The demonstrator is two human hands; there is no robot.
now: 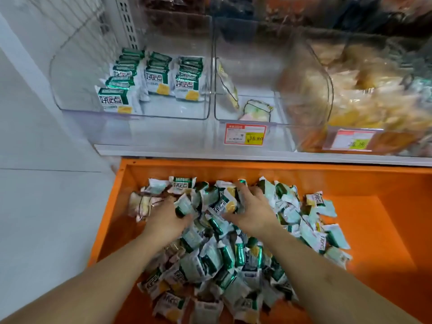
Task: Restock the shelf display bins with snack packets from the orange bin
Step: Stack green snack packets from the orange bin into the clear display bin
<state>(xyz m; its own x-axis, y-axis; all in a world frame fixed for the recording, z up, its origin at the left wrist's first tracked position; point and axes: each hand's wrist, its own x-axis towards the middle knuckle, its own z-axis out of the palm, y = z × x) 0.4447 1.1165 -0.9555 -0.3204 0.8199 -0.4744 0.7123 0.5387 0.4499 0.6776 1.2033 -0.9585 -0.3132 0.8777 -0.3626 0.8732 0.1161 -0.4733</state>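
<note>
My left hand (167, 220) lies on the heap of snack packets (224, 251), its fingers (180, 212) curled round one green-and-white packet (184, 206) at the heap's far left. My right hand (251, 206) rests beside it, fingers spread and bent over the far packets, thumb pressing a packet printed with a yellow square (225, 204); whether that packet is truly gripped I cannot tell. Both bare forearms enter from the near edge.

The heap fills the middle of the orange bin (350, 183), which sits low and near, directly under the shelf edge (233, 153). A few paler, pinkish packets (140, 205) lie at the heap's far-left corner, touching the left hand.

On the shelf, far of the bin, stand clear display bins. The left display bin (70, 90) holds matching green-and-white packets upright in three rows (159, 76), with loose ones at the near left. The middle display bin (247, 66) holds only two pale packets: one leaning on its left wall (228, 87), one lying near its front (257, 111). A red-and-yellow price tag (245, 134) hangs on its front. The right display bin (327, 73) is filled with blurred yellow-brown packets (374, 97) and carries another price tag (350, 140).
</note>
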